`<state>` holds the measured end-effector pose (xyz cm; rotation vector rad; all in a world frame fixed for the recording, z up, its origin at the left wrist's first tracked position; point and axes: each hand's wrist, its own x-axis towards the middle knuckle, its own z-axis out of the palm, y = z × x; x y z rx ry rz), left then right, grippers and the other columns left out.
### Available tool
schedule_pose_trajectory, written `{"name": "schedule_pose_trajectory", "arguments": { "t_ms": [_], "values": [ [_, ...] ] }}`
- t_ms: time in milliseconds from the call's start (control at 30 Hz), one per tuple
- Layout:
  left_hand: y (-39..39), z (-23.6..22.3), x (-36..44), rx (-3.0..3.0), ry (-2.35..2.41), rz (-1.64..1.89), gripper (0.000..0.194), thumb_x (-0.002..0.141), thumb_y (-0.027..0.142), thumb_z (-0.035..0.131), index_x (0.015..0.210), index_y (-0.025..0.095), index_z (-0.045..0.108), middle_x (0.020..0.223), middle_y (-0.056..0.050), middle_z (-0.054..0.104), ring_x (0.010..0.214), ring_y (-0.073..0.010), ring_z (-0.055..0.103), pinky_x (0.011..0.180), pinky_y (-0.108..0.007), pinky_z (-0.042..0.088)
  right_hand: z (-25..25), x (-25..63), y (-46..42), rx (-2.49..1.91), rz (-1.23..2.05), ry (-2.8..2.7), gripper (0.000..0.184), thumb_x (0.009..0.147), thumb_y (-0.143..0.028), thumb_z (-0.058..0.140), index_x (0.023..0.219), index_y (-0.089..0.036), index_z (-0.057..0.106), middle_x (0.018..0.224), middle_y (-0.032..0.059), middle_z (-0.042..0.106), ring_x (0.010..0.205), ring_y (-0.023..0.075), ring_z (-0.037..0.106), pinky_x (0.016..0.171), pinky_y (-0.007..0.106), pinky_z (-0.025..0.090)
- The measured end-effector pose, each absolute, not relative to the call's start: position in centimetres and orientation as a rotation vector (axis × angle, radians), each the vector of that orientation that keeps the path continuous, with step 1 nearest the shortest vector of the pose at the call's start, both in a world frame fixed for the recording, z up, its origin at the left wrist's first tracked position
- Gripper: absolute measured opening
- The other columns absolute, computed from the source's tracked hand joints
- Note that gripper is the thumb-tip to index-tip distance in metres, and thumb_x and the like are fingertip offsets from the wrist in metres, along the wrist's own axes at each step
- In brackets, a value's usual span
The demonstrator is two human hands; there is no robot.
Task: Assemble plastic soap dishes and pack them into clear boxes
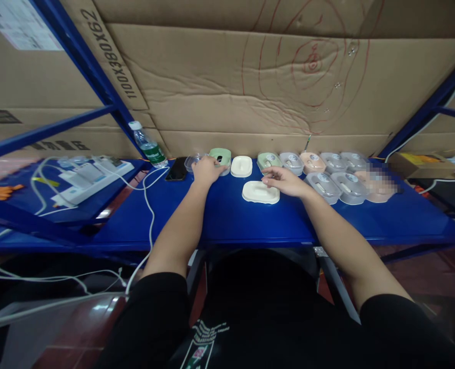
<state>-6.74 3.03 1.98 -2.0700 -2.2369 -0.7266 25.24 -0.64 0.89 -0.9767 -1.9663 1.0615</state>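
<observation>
My left hand (207, 170) reaches to the back of the blue table, its fingers curled at the near left side of a green-lidded container (220, 154). This lid has a dark slot on top. A clear plastic tub (192, 162) sits just behind and left of that hand, partly hidden by it. Over the right end of a cream oval lid-like piece (260, 192) hovers my right hand (284, 181), fingers loosely bent and apart, with nothing visible in them. Between the hands lies a smaller cream square piece (242, 166).
Several clear boxes (349, 186) with grey, green or pink lids fill the right side. A black phone (177, 169), a water bottle (149, 147) and white cables (147, 205) are on the left. Cardboard (197, 66) and blue frame bars (92, 61) rise behind the table (231, 223).
</observation>
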Motion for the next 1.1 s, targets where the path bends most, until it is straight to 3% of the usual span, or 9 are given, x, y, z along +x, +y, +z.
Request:
{"name": "schedule_pose_trajectory", "arguments": {
  "t_ms": [500,800,967,1100],
  "values": [
    [3.12,1.78,-6.50,-2.081,-2.194,-0.641,0.039,0.095,0.057,0.070,0.097,0.020,0.080,0.126,-0.017,0.077,0.122,-0.0384,0.069,0.117,-0.062,0.040,0.57,25.26,-0.51,-0.919,1.177,-1.949,0.049,0.089,-0.041,0.084,0.132,-0.020,0.072,0.112,0.0079,0.082,0.089,0.0196,0.077,0.087,0.039,0.067],
    [2.79,1.74,-6.22,-2.027,-2.195,-0.591,0.046,0.088,0.066,0.076,0.100,0.022,0.081,0.127,-0.016,0.077,0.121,-0.0397,0.069,0.114,-0.061,0.043,0.58,25.24,-0.75,-0.953,1.147,-1.960,0.045,0.090,-0.039,0.083,0.131,-0.023,0.072,0.114,0.0075,0.081,0.094,0.0212,0.077,0.089,0.041,0.067],
    [3.02,1.60,-6.53,-2.046,-2.200,-0.568,0.038,0.089,0.059,0.078,0.101,0.023,0.080,0.128,-0.015,0.076,0.123,-0.0373,0.069,0.119,-0.061,0.041,0.74,25.15,-0.93,-0.973,1.108,-1.988,0.044,0.092,-0.038,0.082,0.132,-0.023,0.073,0.113,0.0073,0.082,0.092,0.0206,0.078,0.087,0.039,0.068],
    [3.00,1.76,-6.88,-2.085,-2.198,-0.612,0.036,0.088,0.050,0.080,0.113,0.025,0.079,0.140,-0.015,0.071,0.131,-0.0346,0.066,0.126,-0.058,0.035,0.83,25.24,-1.04,-1.005,0.993,-2.068,0.048,0.094,-0.042,0.079,0.137,-0.022,0.071,0.115,0.0084,0.082,0.087,0.0204,0.077,0.082,0.039,0.067]
  ]
}}
